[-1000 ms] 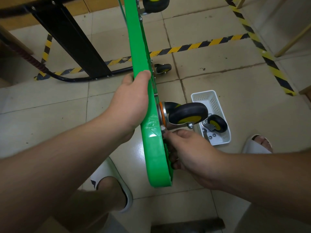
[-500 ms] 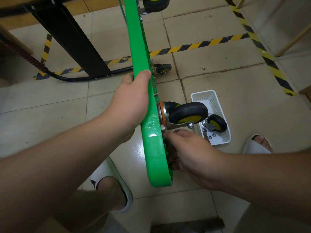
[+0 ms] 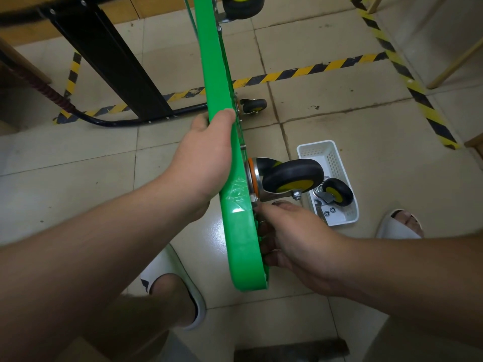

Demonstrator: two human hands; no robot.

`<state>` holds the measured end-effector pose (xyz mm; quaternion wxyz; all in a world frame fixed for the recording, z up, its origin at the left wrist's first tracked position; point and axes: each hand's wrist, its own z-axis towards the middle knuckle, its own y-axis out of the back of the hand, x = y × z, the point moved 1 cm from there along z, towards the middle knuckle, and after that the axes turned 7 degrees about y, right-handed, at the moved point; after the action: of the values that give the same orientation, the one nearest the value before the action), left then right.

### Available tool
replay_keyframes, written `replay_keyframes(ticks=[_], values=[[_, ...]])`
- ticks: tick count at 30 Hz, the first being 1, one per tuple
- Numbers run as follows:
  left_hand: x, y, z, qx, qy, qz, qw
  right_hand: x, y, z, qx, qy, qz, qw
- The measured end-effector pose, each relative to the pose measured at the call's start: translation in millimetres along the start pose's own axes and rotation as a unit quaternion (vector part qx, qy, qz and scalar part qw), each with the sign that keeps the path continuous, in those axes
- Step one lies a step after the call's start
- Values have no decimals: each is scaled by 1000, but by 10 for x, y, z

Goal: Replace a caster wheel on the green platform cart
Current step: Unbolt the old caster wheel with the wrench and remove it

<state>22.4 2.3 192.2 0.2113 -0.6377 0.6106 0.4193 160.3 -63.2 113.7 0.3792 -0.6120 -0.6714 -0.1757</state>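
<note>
green platform cart (image 3: 240,244) stands on edge on floor. left hand (image 3: 206,163) wraps deck rim, steadying it. caster wheel (image 3: 290,178) sits on underside; right hand (image 3: 295,239) curls at plate's lower corner, pinching fastener or not: cannot tell. likely fastening step. white basket (image 3: 316,150) beside holds second caster (image 3: 337,192) and nuts (image 3: 329,211). next: fetch nut, thread it, keep deck steady.

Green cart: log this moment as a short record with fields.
cart: green platform cart stands on edge, underside facing right
left hand: holds the cart's upper edge
right hand: fingertips at the mounted caster base plate; what they hold is hidden
white basket: holds a loose caster and nuts
</note>
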Motion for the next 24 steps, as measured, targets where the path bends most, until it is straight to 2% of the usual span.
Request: replay_keyframes(ticks=[6, 11, 16, 20, 24], values=[[-7, 0, -13, -1, -1, 2, 1000, 13, 1, 4, -18, 33, -23, 999], [-3, 2, -3, 0, -1, -1, 1000, 9, -2, -6, -10, 48, -1, 999], [-3, -3, -6, 7, -2, 4, 1000, -17, 7, 9, -6, 24, 43, 999], [-1, -1, -4, 0, -3, -2, 1000, -13, 6, 20, 9, -6, 23, 1000], [3, -2, 4, 4, 1, 0, 1000, -5, 8, 16, 2, -1, -7, 1000]])
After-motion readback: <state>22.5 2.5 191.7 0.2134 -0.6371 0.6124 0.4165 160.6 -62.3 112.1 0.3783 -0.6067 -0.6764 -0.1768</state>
